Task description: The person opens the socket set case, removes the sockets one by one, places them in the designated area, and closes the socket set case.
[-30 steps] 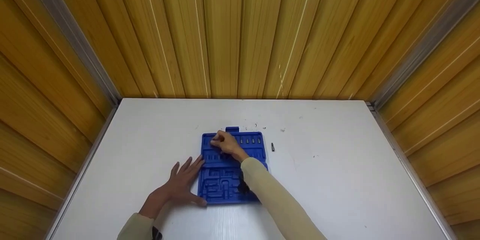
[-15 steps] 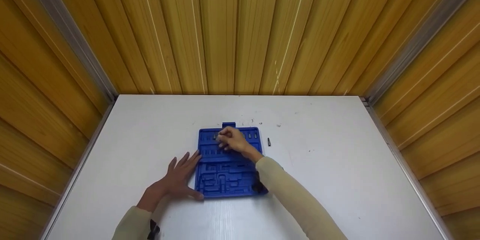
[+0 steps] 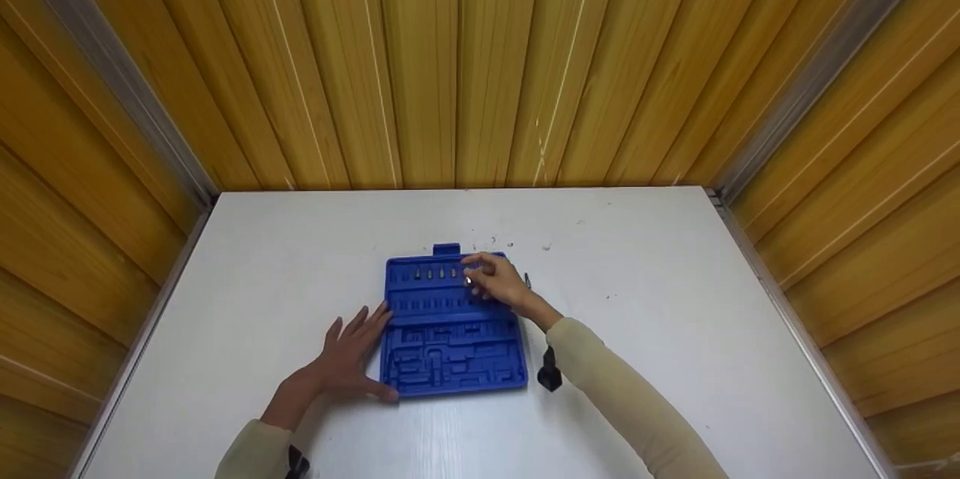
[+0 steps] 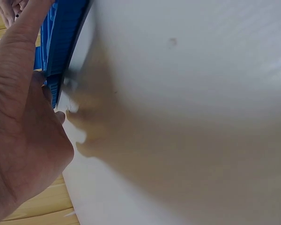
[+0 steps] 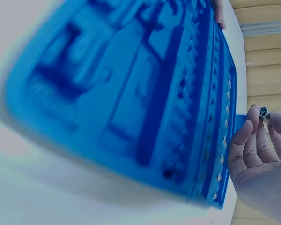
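An open blue plastic tool case (image 3: 457,351) lies on the white table, its moulded slots facing up. Several small metal pieces, like sockets or bits (image 3: 430,274), stand in a row in its far half. My left hand (image 3: 345,363) rests at the case's left side, fingers spread, with fingertips and thumb at the edge. Over the far right part of the case, my right hand (image 3: 499,285) pinches a small silver socket (image 5: 263,112) between thumb and fingers; its hollow end shows in the right wrist view. The right hand hides the right end of the row.
A loose dark metal piece (image 3: 527,281) lies on the table just right of the case, partly behind the right hand. Dark specks mark the table (image 3: 637,359) beyond the case. Yellow wood-look panels (image 3: 420,67) wall in the back and sides.
My right hand has moved from the left to the right over the case's far half, uncovering metal pieces on the left of the row. The left hand stays at the case's edge.
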Motion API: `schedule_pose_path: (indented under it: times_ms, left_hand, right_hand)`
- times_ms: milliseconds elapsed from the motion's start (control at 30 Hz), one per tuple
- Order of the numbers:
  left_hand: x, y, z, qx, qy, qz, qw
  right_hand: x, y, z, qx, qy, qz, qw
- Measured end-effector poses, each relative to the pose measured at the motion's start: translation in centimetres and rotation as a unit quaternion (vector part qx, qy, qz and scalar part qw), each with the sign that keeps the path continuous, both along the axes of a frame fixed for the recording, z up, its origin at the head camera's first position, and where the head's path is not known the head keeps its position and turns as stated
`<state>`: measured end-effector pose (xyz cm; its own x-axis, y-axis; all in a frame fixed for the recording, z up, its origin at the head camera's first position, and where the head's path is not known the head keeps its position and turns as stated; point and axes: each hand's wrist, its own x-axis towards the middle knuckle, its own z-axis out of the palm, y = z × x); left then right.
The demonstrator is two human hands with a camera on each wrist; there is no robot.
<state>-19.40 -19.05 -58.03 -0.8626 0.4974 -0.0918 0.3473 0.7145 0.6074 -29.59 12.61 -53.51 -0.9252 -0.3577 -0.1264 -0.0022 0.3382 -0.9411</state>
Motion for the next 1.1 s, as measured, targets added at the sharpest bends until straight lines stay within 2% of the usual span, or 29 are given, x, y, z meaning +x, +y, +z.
schedule_pose_path:
  times_ms: [233,500,767,1100]
  left_hand:
    - [0.1,-0.1,-0.2,-0.001,-0.008,-0.003,1.0000]
    - [0.1,-0.1,0.0,0.002,-0.011,-0.001,0.9999]
    - [0.0,-0.2,0.0,-0.009,-0.020,0.003,0.9998]
    - [0.2,-0.2,0.2,-0.022,-0.028,0.005,0.9994]
  right_hand:
    - [0.5,2.3,0.0,0.009,-0.012,0.000,0.9999]
    - [-0.1,5.2,0.4,0.019,-0.020,0.003,0.9996]
    - [-0.9,8.3,0.0,0.024,0.018,-0.007,0.9995]
    - [-1.1,10.8,-0.9,0.067,0.096,-0.005,0.9932]
